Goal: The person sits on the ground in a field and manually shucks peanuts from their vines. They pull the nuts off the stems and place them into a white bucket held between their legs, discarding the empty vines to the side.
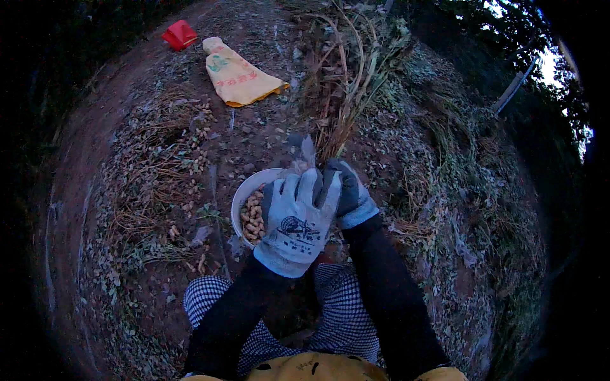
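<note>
My right hand (350,190), in a grey-coated glove, is closed around the lower end of a bundle of dried peanut plants (352,95) whose stems and leaves stretch away from me. Beside it and partly in front, my left hand (298,219) shows the back of a pale printed glove. Its fingers point forward at the base of the bundle, and the palm side is hidden. A pale scrap, perhaps plastic film (308,147), sticks up past the left fingertips. Under my left hand stands a white bucket (237,209) holding peanuts (252,219), partly covered by the glove.
A heap of pulled peanut plants (152,176), pods attached, lies on the soil to the left. Leafy plant litter (452,228) covers the right side. Farther ahead are a printed yellow sack (238,76) and a red container (179,35). My checked trouser legs (343,309) flank the near ground.
</note>
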Available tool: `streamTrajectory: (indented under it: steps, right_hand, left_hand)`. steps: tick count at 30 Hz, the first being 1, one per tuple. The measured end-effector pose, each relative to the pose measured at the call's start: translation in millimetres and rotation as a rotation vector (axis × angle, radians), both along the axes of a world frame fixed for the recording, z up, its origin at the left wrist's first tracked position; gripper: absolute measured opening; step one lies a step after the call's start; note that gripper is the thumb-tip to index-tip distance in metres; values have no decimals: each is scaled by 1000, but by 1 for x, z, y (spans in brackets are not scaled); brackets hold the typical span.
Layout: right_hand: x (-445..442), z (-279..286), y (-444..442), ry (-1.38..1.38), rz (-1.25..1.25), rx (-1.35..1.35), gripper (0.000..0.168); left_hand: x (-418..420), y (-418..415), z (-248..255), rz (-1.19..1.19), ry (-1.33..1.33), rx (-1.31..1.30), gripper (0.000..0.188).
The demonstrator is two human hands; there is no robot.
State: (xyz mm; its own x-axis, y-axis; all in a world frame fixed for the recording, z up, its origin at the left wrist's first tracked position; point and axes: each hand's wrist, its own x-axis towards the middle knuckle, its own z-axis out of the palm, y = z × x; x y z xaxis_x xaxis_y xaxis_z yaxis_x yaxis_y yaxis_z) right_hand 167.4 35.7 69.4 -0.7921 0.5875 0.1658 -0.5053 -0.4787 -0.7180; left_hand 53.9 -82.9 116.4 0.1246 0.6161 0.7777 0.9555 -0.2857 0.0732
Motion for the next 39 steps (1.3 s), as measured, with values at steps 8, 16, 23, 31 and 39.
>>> streamTrajectory:
  steps: [8,16,23,31,39]
  right_hand:
    - [-28,16,-20,-150,-163,-8,48]
    - [-3,-10,7,-522,-497,656,28]
    - [5,-2,-8,-65,-250,375,22]
    - [0,3,-20,-216,-322,237,32]
    - [6,5,-21,-457,-289,331,22]
  left_hand:
    - [-10,5,-29,-14,82,76,35]
    - [-2,-1,-37,-305,-279,-5,43]
    - [-13,-6,-4,-439,-1266,216,39]
    - [-27,7,1,-64,-274,-276,53]
    - [-51,20,-13,-512,-761,-373,29]
